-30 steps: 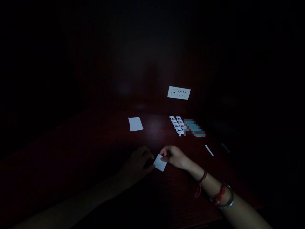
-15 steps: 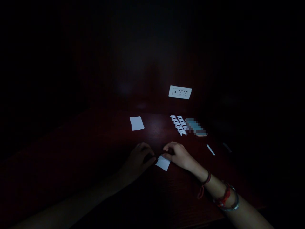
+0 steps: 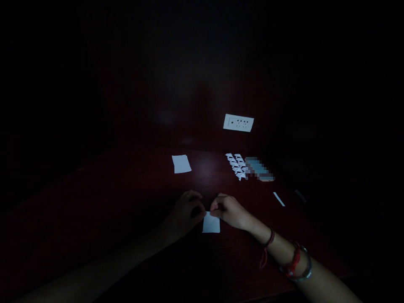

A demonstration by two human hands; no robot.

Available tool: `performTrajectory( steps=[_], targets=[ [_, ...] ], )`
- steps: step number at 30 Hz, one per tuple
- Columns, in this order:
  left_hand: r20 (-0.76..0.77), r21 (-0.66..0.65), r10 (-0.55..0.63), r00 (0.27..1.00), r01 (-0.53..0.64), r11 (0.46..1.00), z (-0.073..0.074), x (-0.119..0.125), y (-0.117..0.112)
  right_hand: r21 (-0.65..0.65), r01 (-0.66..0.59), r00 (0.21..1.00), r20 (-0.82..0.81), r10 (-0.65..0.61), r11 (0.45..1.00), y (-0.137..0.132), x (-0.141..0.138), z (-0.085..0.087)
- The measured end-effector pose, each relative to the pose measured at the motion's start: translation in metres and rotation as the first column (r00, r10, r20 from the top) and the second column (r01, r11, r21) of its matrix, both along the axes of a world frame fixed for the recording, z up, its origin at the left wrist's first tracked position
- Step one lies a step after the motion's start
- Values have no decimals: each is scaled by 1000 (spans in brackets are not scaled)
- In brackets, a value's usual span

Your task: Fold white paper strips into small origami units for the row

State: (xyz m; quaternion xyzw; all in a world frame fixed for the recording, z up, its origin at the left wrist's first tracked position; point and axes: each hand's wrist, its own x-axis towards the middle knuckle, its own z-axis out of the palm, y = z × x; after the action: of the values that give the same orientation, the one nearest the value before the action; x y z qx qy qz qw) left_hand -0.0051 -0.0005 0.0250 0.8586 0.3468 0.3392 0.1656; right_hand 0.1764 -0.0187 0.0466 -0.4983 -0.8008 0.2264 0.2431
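A small white paper [image 3: 211,224] is gripped at its upper edge by both hands, low in the middle of a dark red table [image 3: 126,198]. The left hand [image 3: 184,211] is curled shut, with its fingertips pinched on the paper's upper left corner. The right hand [image 3: 229,208] is closed in the same way, thumb and fingers nipped on the upper right corner. The two hands are brought almost together above the paper. Whether the lower part of the paper rests flat on the table cannot be told in the dim light. Red cords and bracelets [image 3: 293,263] are worn on the right wrist.

Farther back, a sheet of white paper [image 3: 181,163] is laid flat on its own, well apart from the hands. To its right, a cluster of small folded pieces [image 3: 236,165] is set out in rows straight on the table top. The cluster lies just beside a blurred bluish thing [image 3: 259,169], which cannot be made out. A thin white strip [image 3: 279,199] is seen on the table to the right of the hands. A white socket plate [image 3: 238,123] is fixed to the dark wall behind the table.
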Motion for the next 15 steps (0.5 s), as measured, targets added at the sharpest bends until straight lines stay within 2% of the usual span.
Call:
performTrajectory(
  steps=[3, 7, 15],
  targets=[
    [41, -5, -17, 999, 17, 1000, 6, 0, -2, 71, -23, 998, -50, 27, 997, -3, -1, 5],
    [86, 87, -42, 995, 35, 996, 18, 0, -7, 197, -50, 992, -105, 72, 979, -11, -5, 17],
    [108, 167, -140, 984, 120, 979, 32, 0, -16, 288, -118, 991, -31, 132, 950, -19, -11, 27]
  ],
)
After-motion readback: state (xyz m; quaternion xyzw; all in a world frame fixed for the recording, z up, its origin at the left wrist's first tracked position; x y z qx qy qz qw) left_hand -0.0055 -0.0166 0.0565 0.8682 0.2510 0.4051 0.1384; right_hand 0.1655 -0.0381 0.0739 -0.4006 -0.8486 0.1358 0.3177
